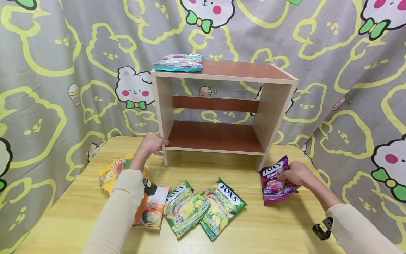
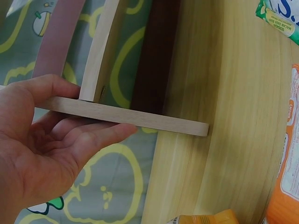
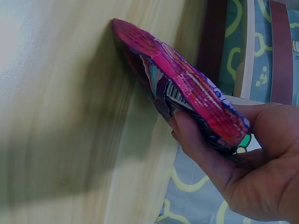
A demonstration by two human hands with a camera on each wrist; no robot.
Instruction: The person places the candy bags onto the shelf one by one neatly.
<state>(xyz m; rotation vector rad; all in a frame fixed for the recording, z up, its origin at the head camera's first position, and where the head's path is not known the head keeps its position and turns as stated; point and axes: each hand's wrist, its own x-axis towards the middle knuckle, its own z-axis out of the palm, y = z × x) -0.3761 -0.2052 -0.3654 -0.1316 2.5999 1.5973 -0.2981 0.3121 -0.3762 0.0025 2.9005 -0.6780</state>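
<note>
My left hand grips the left side panel of a small wooden shelf, at the height of its lower board. In the left wrist view the thumb lies on the panel's inner face and the fingers run along its outer face. My right hand holds a purple Fox's Berries candy bag beside the shelf's right leg. The right wrist view shows this candy bag edge-on, pinched between thumb and fingers, tilted over the table.
Two green Fox's candy bags overlap in front of the shelf. Left of them lie an orange packet and a yellow packet, partly behind my left arm. A teal candy bag rests on the shelf top. A patterned curtain hangs behind.
</note>
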